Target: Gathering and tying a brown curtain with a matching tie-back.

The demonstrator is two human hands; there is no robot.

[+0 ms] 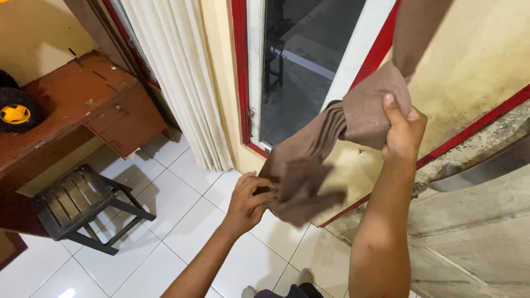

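A brown curtain [331,138] hangs from the upper right and is gathered into a bunch of folds. My right hand [402,129] grips the bunch high up, with the thumb pressed over the fabric. My left hand [247,200] holds the lower end of the same curtain, its fingers pinching the folded cloth near the wall's red trim. The cloth stretches diagonally between my two hands.
A glass window [298,66] with a red frame is behind the curtain. A white pleated curtain [182,83] hangs to its left. A brown wooden desk [83,105], a black stool [83,207] and a black-and-yellow wheel [15,110] are at left on the white tiled floor [182,215].
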